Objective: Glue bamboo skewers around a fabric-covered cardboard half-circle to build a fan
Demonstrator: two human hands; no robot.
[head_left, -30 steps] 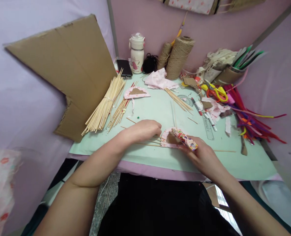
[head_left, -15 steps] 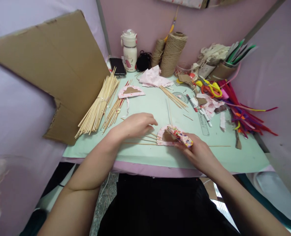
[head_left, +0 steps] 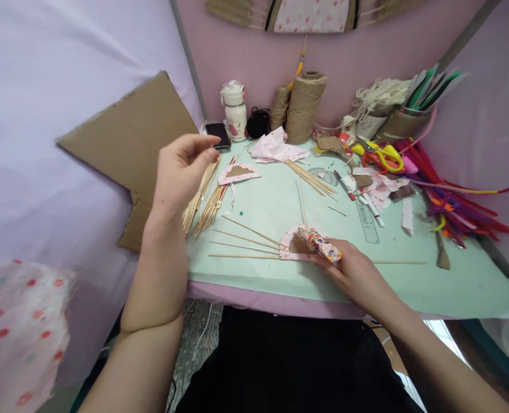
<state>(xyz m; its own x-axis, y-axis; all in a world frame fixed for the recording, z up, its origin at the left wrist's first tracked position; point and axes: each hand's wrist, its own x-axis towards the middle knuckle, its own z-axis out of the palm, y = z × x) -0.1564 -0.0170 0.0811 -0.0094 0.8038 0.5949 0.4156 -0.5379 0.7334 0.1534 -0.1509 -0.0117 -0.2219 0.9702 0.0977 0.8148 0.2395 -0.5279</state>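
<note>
My right hand [head_left: 352, 271] rests on the green mat [head_left: 275, 201] near its front edge and grips a colourful patterned tube [head_left: 322, 244]. The tube lies across a half-round cardboard piece edged in pink fabric [head_left: 295, 244]. Several thin wooden sticks [head_left: 245, 241] fan out to the left from that piece. My left hand [head_left: 181, 169] is raised above the left edge of the mat, fingers loosely curled and apart, holding nothing. It hovers over the bundles of bamboo sticks [head_left: 205, 198].
A large cardboard sheet [head_left: 129, 137] leans at the left. At the back stand a white bottle [head_left: 236, 112], a phone [head_left: 218, 135], twine spools [head_left: 303, 106] and pink fabric [head_left: 275, 149]. Scissors [head_left: 381, 155], markers, a ruler [head_left: 368, 221] and pipe cleaners [head_left: 452, 201] crowd the right.
My left hand lifted off the fanned sticks and rose up to the left, over the stick bundles. My right hand kept its hold on the tube. The view tilted upward.
</note>
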